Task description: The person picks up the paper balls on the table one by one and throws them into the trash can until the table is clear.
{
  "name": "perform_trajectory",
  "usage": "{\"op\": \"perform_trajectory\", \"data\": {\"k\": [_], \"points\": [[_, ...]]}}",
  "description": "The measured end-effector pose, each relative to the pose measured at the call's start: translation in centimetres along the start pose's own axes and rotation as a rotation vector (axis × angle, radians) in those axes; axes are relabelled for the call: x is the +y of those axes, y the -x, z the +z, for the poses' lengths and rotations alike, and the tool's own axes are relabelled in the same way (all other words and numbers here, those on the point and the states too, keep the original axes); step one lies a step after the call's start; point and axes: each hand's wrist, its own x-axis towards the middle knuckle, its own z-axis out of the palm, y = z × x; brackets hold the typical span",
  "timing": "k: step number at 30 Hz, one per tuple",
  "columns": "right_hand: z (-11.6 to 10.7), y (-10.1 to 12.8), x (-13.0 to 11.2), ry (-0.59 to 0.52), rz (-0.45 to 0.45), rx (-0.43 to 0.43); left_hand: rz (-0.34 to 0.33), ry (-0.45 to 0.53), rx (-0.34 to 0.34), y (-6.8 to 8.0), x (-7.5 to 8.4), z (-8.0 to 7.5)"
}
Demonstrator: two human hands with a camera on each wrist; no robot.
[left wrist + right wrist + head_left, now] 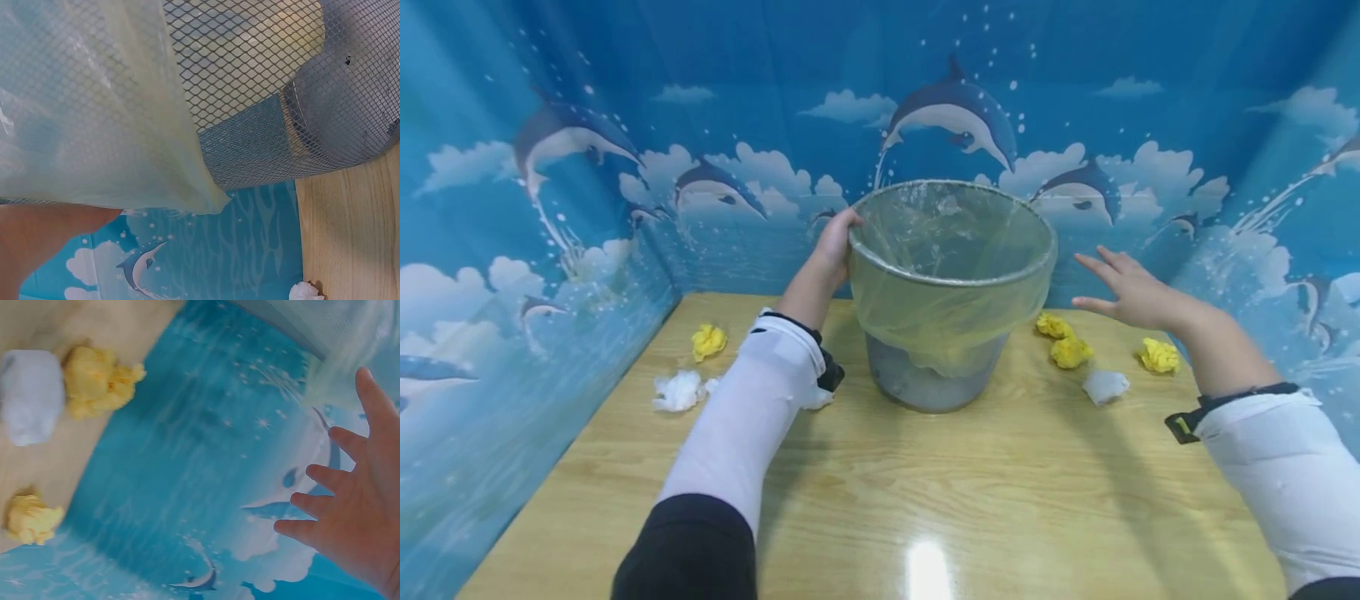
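Note:
A wire-mesh wastebasket (936, 387) stands on the wooden table. Its pale yellow-green plastic bag (955, 317) lines the inside and is folded down over the rim, covering the upper part of the wall. At the rim's left side my left hand (833, 248) grips the basket through the bag, thumb on top and the other fingers mostly hidden. The left wrist view shows the bag's loose edge (212, 197) hanging against the mesh (244, 69). My right hand (1127, 293) is in the air right of the basket, fingers spread and holding nothing.
Right of the basket lie several crumpled yellow papers (1071, 352) and a white paper wad (1105, 386). To the left are another yellow paper ball (708, 342) and white crumpled papers (679, 390), partly behind my left forearm. Dolphin-print curtains (820, 75) close off the back and sides.

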Motion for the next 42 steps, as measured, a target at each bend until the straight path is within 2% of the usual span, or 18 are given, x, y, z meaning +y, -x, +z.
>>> {"op": "perform_trajectory", "data": {"k": [6, 14, 25, 34, 42], "points": [[2.2, 0.4, 0.7, 0.008, -0.017, -0.02, 0.018, 0.005, 0.002, 0.0, 0.5, 0.0], [5.6, 1.3, 2.1, 0.042, -0.037, -0.051, 0.006, -0.004, -0.005, 0.1, 0.3, 0.2], [9.2, 1.8, 3.7, -0.058, -0.065, -0.063, 0.015, -0.015, -0.001, 0.2, 0.1, 0.0], [10.9, 1.8, 4.4, -0.037, -0.082, -0.07, 0.02, -0.019, 0.008, 0.1, 0.0, 0.1], [11.6, 1.6, 4.8, -0.042, -0.032, -0.136, 0.018, -0.014, 0.01, 0.1, 0.0, -0.1]]}}
